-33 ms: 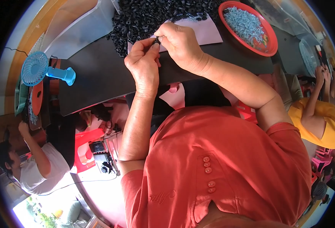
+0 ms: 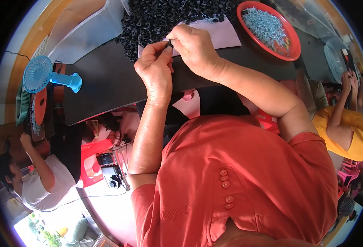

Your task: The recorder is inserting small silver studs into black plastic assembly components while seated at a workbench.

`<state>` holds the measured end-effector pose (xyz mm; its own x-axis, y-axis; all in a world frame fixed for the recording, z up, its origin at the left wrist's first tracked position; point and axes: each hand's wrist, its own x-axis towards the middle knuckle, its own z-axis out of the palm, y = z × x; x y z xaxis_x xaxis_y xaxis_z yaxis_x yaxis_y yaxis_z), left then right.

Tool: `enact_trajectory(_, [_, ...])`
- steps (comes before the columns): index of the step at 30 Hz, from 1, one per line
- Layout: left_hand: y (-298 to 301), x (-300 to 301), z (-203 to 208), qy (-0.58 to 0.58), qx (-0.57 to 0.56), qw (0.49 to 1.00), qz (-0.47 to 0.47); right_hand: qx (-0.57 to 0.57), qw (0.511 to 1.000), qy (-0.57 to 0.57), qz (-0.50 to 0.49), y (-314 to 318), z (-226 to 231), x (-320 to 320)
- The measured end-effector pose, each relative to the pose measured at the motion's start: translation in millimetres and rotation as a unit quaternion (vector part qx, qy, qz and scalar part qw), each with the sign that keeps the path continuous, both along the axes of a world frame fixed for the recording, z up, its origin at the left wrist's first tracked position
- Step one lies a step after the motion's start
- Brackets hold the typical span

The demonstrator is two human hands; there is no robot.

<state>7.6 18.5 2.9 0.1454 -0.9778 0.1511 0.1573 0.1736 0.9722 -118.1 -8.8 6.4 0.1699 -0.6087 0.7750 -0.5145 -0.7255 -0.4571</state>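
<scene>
My left hand (image 2: 154, 72) is closed around a small black plastic piece (image 2: 169, 43), held between thumb and fingers above the near edge of a heap. Fingertips of my right hand (image 2: 198, 51) pinch together at the top of that same piece. Whether they also grip some smaller part is hidden. Behind both hands spreads a large pile of small black plastic pieces (image 2: 156, 22). A pale pink sheet (image 2: 226, 37) lies under part of it, with a few small silvery bits along its far edge.
A red basin (image 2: 292, 35) holding many small silvery-blue metal pieces (image 2: 263, 26) stands right on the black table (image 2: 107, 86). At left are a translucent bin (image 2: 89, 37) and a blue fan (image 2: 38, 74). Co-workers in white (image 2: 49, 181) and yellow (image 2: 346, 136) sit either side.
</scene>
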Motion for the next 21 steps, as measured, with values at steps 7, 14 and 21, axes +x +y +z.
enact_trajectory(7, [0, 1, -1, 0.019, -0.014, 1.0, 0.01, 0.052, 0.996, -0.05, 0.051, 0, 0, -1])
enact_trajectory(14, [2, 0, 2, 0.0, -0.005, 1.0, 0.0, 0.01, 0.999, -0.027, 0.043, -3, 0, -4])
enact_trajectory(21, [-2, 1, -8, -0.024, -0.024, 0.999, 0.017, -0.024, 0.998, 0.049, 0.021, -5, -1, -3])
